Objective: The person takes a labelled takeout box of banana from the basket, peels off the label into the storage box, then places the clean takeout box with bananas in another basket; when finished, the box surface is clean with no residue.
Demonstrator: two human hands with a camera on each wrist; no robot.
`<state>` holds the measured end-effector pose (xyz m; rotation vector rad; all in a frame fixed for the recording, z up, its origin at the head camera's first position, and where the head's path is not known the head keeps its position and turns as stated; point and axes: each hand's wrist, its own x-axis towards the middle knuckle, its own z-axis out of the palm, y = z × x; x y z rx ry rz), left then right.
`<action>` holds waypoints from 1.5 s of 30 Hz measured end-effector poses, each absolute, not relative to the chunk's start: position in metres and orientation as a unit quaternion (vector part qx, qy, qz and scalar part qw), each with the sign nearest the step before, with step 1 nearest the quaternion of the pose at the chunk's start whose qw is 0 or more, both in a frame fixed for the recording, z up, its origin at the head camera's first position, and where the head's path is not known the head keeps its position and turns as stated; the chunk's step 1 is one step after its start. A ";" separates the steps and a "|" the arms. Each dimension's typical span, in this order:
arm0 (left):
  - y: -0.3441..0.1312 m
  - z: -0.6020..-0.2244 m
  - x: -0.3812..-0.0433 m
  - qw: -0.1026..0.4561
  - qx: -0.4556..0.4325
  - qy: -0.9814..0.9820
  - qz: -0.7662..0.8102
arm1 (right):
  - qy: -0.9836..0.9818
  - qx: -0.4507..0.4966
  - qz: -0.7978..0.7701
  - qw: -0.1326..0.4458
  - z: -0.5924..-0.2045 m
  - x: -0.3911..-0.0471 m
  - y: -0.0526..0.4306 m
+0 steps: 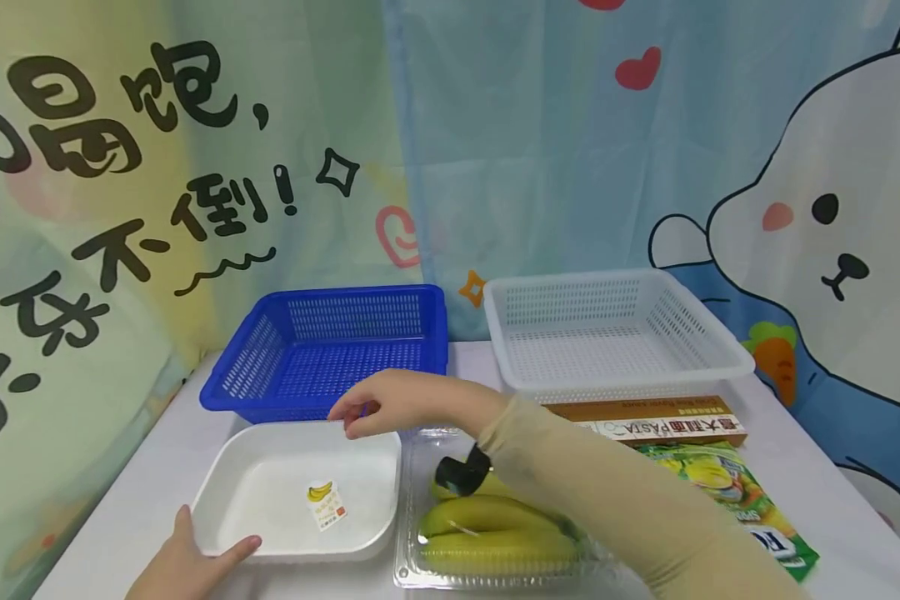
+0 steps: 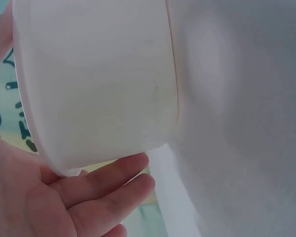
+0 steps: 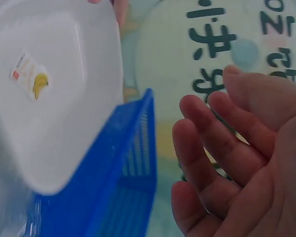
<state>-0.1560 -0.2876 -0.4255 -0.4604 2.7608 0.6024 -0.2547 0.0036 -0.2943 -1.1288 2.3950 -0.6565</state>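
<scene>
A white tray (image 1: 270, 467) stands at the front left, with a small label (image 1: 326, 505) bearing a banana picture inside it. My left hand (image 1: 187, 562) holds its near left corner, thumb along the near rim; in the left wrist view the fingers (image 2: 111, 190) lie against the outer wall. Above the tray's far right corner hovers my right hand (image 1: 390, 404), fingers loosely curled and nothing in them, as the right wrist view confirms. Right of the tray, bananas (image 1: 495, 542) lie in a clear plastic container (image 1: 408, 575), partly hidden by the right forearm.
Behind the tray is a blue basket (image 1: 225, 392); a white basket (image 1: 615, 375) stands at the back right. In front of that lie a brown and white box (image 1: 667, 421) and a green packet (image 1: 765, 508). A printed curtain (image 1: 495, 125) hangs behind the table.
</scene>
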 end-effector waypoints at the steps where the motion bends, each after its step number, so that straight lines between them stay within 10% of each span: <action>1: -0.288 -0.426 -0.156 0.140 -0.158 0.955 0.207 | 0.861 -0.405 -0.238 0.197 -0.290 -0.251 0.017; 9: -0.293 -0.424 -0.154 0.121 -0.150 0.968 0.161 | 0.880 -0.366 -0.282 0.115 -0.294 -0.217 0.121; 21: -0.231 -0.415 -0.148 -0.216 0.094 0.953 0.191 | 0.905 -0.233 -0.356 0.013 -0.349 -0.154 0.206; 28: -0.169 -0.426 -0.142 -0.223 0.237 0.927 0.187 | 0.927 -0.174 -0.327 -0.050 -0.382 -0.129 0.216; 45: -0.121 -0.434 -0.141 -0.166 0.256 0.945 0.120 | 0.914 -0.149 -0.363 0.108 -0.417 -0.124 0.208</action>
